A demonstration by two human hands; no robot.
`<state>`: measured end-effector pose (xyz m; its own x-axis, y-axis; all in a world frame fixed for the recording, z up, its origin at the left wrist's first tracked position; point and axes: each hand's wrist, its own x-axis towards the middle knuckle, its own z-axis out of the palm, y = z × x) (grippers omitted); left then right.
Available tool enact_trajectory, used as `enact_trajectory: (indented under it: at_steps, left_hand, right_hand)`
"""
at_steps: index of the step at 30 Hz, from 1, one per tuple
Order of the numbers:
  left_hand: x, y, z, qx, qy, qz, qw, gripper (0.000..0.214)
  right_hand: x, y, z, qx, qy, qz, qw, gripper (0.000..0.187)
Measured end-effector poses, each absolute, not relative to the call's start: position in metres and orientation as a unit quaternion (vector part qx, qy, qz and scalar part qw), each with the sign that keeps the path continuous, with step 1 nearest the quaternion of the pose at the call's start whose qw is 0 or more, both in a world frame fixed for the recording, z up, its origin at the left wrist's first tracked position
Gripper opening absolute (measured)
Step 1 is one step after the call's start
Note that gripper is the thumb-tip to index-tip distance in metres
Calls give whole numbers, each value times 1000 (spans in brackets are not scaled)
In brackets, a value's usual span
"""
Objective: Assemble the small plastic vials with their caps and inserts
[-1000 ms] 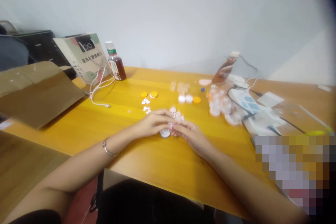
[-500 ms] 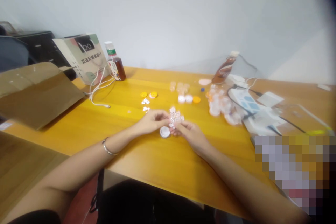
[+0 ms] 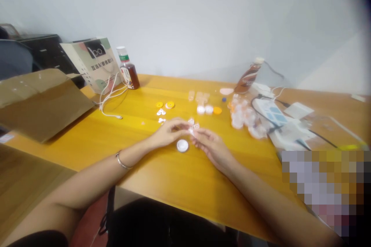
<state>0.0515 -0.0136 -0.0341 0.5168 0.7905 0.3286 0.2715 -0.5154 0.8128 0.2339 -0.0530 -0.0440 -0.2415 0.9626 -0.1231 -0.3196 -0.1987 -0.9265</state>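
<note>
Hands meet tip to tip above the wooden table (image 3: 174,193). A small white piece (image 3: 191,132) sits between their fingertips, blurred and partly covered, its exact shape unclear. The right hand (image 3: 214,150) pinches it between thumb and curled fingers; the left hand (image 3: 169,134) has its thumb and fingers bent around a gap, their tips beside the piece, and I cannot tell whether they grip it too. A smooth metal bracelet (image 3: 121,161) rings the left wrist.

Just beyond the fingertips lie thin printed white pieces (image 3: 196,126), partly hidden. On the near side, between the hands, rests a round white cap (image 3: 182,146), its raised rim circling a shallow hollow. Past the left hand are little rounded white pieces (image 3: 161,112) and two glossy yellow discs (image 3: 165,105); past the right hand, white caps (image 3: 204,109) stand beside a flat orange cap (image 3: 217,110), with clear plastic cups (image 3: 202,97) behind.

Farther right, translucent plastic items (image 3: 243,115) make a lumpy heap near a tilted brown bottle (image 3: 247,78). To the left are a limp white cable (image 3: 110,115), a squarish bottle of dark liquid (image 3: 130,74), a stiff paper bag (image 3: 100,67) and creased brown cardboard (image 3: 49,108).
</note>
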Motion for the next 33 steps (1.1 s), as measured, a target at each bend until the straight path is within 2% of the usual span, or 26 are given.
enact_trajectory:
  at_steps: [4,9,16,23,29,33]
  left_hand:
    - [47,-8,-39,859,346,309,217,31]
    - [47,-9,-43,908,323,218,153,32]
    - [45,-10,-38,906,344,208,131,20]
    - [47,-8,-38,898,361,222,118,31]
    - [48,-7,-40,893,373,232,99,14]
    - [43,-6,-38,884,375,249,126,12]
  right_hand:
    - [237,-49,-48,-411,-375,632,540,25]
    - [237,-48,-49,-410,-378,628,543,19]
    - [235,-52,-41,-411,-390,653,502,19]
    - [233,-53,-38,-412,-390,660,493,16]
    - [232,-53,-39,-423,-408,640,495,16]
    - [232,-54,-37,-436,-422,623,494,15]
